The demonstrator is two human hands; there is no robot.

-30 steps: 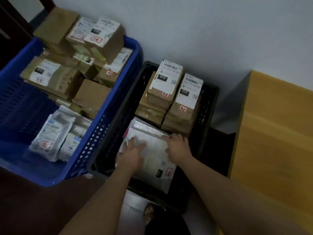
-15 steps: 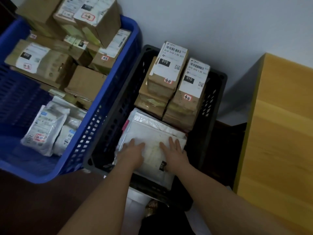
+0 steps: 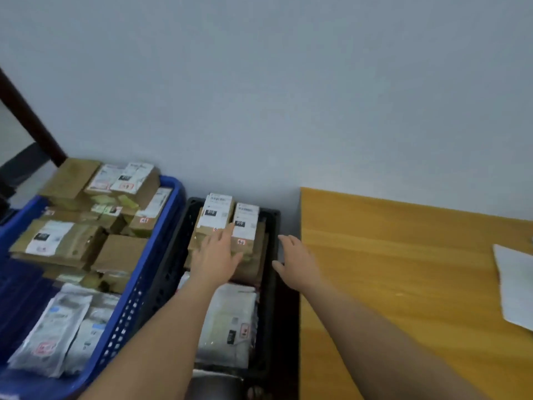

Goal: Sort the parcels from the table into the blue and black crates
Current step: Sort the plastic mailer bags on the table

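Head view, looking down at two crates against a pale wall. The black crate (image 3: 274, 226) stands between the blue crate (image 3: 161, 249) on its left and the wooden table (image 3: 389, 269) on its right. At the far end of the black crate are two stacks of brown boxes (image 3: 245, 226) with white labels on top; at its near end lies a white mailer (image 3: 227, 321), flat, label up.

The left hand (image 3: 216, 255) is above the box stacks, palm down, its fingers (image 3: 229, 232) straight and slightly spread, holding nothing; whether they touch the boxes cannot be told. The right hand (image 3: 297, 261) is over the right rim of the black crate, just beside the table edge, its fingers (image 3: 285, 241) loosely extended and apart, also holding nothing.

The blue crate holds a heap of brown boxes (image 3: 72, 243) at its far end and grey-white pouches (image 3: 57, 327) at its near end. A white parcel (image 3: 516, 287) lies on the table at the right edge of view, well apart from both hands.
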